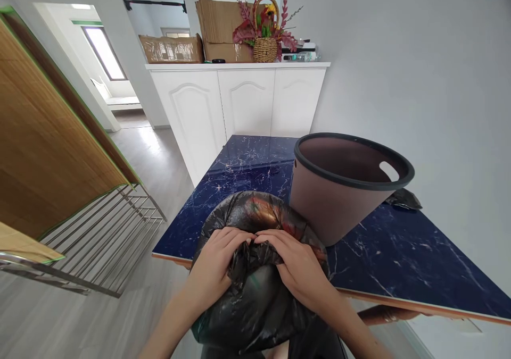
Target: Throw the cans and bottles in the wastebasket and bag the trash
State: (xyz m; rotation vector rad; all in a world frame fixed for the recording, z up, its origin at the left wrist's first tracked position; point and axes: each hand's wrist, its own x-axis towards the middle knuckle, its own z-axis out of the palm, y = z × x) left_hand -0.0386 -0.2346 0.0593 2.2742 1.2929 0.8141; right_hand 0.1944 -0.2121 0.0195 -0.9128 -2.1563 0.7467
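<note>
A full black garbage bag (255,311) rests at the near edge of the blue table, bulging, with some coloured contents faintly showing through. My left hand (217,258) and my right hand (295,260) meet at its gathered top, fingers curled around the bunched plastic. Their fingertips nearly touch at the middle. Just beyond my right hand stands a brownish trash can (335,205) with a dark rim and a handle slot; no liner shows inside it. The underside of the bag is hidden.
The blue marble-patterned table (247,159) reaches back to a white cabinet (247,98). A crumpled piece of black plastic (405,199) lies behind the can. A flower basket (265,49) and cardboard boxes (223,29) sit on the cabinet. At left is a metal-framed rack (131,215).
</note>
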